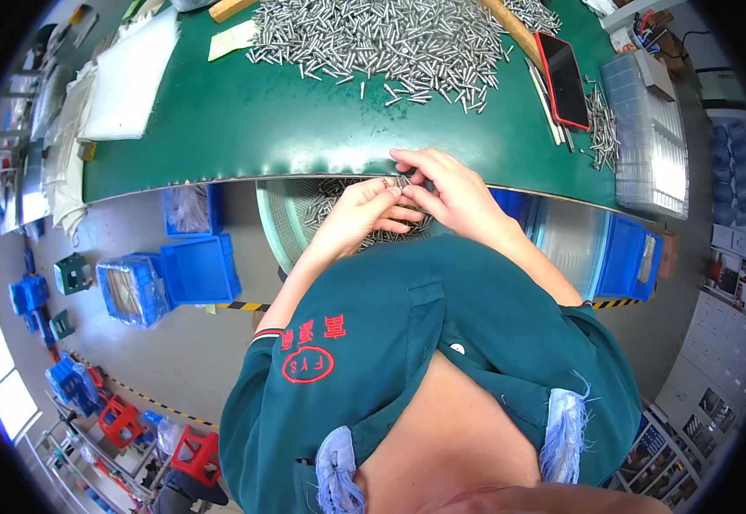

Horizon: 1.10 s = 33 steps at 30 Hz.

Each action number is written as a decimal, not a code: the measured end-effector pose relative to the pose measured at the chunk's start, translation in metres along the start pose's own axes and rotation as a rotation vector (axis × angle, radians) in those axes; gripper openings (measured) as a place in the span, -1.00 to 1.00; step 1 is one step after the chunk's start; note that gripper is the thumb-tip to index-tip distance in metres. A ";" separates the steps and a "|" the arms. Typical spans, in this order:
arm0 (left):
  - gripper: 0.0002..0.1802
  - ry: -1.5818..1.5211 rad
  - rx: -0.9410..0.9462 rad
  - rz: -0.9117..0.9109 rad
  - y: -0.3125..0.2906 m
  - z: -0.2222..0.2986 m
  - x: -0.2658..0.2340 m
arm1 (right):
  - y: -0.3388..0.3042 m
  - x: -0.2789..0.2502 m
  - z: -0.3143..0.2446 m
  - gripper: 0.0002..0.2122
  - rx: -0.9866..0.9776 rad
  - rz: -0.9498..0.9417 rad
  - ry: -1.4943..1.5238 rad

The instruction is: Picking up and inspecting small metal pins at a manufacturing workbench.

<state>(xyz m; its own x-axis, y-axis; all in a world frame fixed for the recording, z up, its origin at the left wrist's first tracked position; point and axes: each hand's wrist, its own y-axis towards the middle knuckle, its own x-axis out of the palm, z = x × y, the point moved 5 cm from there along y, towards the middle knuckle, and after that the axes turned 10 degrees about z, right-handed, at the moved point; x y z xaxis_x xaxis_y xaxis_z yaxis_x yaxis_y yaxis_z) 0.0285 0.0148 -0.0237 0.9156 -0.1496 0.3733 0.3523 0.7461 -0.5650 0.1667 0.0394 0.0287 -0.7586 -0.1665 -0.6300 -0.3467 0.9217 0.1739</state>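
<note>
At the front edge of the green table, my left hand (pixel 360 214) and my right hand (pixel 452 193) come together. Between the fingertips of both is a little bunch of small metal pins (pixel 401 182); the fingers partly cover it. Below the hands, a round light-green basket (pixel 277 224) holds more such pins (pixel 326 208), partly hidden by my hands and shirt. Beyond the hands, a wide heap of shiny, pointed metal pins (pixel 381 43) spreads over the tabletop, with a few strays at its near side.
The green table (pixel 219 146) carries a red-edged phone (pixel 564 81), a smaller pin pile (pixel 601 128), clear plastic boxes (pixel 647 137) at right and white sheets (pixel 129 86) at left. Wooden bars (pixel 514 30) flank the heap. Blue crates (pixel 202 270) stand below left.
</note>
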 end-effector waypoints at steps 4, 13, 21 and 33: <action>-0.67 0.145 0.059 0.001 -0.011 0.018 0.002 | 0.000 -0.004 -0.002 -0.57 0.155 -0.049 0.377; -0.71 0.311 0.108 0.054 -0.026 0.039 0.008 | -0.002 -0.004 -0.001 -0.59 0.316 -0.061 0.667; -0.73 0.357 0.076 0.057 -0.027 0.044 0.008 | -0.002 -0.006 -0.006 -0.66 0.276 -0.051 0.641; -0.72 0.456 0.040 -0.008 -0.026 0.044 0.003 | -0.001 0.013 0.004 -0.85 0.279 0.001 0.656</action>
<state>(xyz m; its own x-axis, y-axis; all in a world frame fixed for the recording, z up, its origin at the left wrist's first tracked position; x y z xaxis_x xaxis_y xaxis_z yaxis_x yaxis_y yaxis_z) 0.0132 0.0236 0.0248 0.9077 -0.4194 0.0110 0.3606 0.7664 -0.5316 0.1592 0.0376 0.0174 -0.9649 -0.2610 -0.0297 -0.2580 0.9628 -0.0809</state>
